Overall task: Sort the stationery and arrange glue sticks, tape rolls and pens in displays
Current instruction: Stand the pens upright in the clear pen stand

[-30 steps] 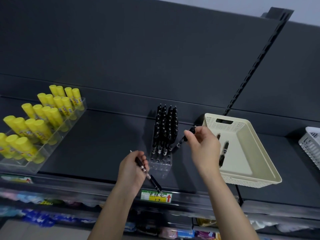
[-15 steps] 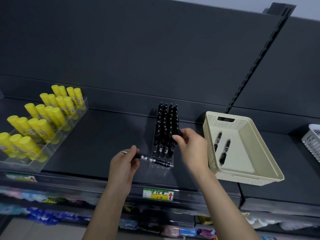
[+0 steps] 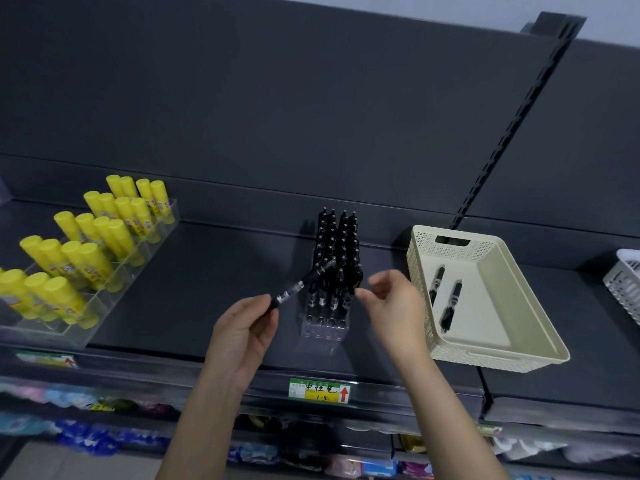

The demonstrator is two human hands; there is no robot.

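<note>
Left hand point(image 3: 242, 337) pinches a slim black pen point(image 3: 304, 281), white label mid-barrel, angled up; right hand point(image 3: 391, 306) loosely curled, empty.

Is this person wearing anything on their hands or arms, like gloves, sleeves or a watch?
Nothing that shows. The left hand and the right hand are bare, with no gloves and no rings to be seen. The left forearm and the right forearm are uncovered down to the picture's bottom edge: no sleeve, watch or bracelet is in view.
</note>
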